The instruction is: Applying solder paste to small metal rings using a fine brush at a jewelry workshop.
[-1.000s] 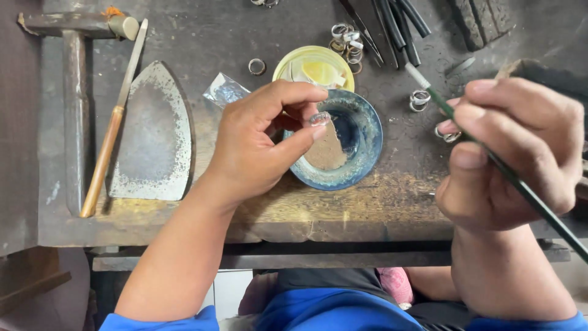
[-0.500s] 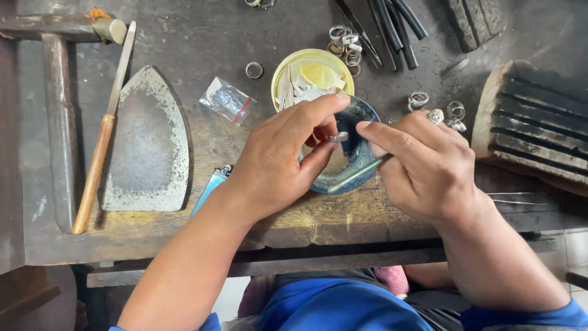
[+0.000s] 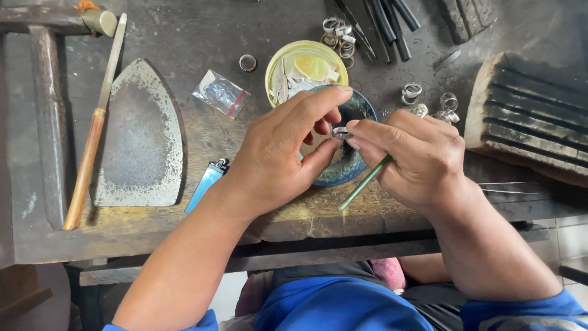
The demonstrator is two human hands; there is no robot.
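Small silver metal ring, shiny and narrow, pinched between thumb and forefinger of the left hand, raised just above the round blue glazed bowl near the middle of the dark wooden workbench. Right hand closed around a thin green stick-like tool, fingertips meeting the ring from the right, the tool's shaft slanting down towards the front edge. Bowl mostly hidden beneath both hands; only its rim and part of its inside visible.

Just behind the bowl, a round yellow dish holding pale scraps. Further silver rings clustered towards the back edge, more rings to the right of the bowl. Ribbed wooden block at the right edge. Flat iron-shaped metal plate on the left part, a small clear plastic bag and a lone ring between plate and dish. Blue lighter near the left wrist. Wooden-handled file and a hammer along the left edge. Dark rod tools at the back edge.
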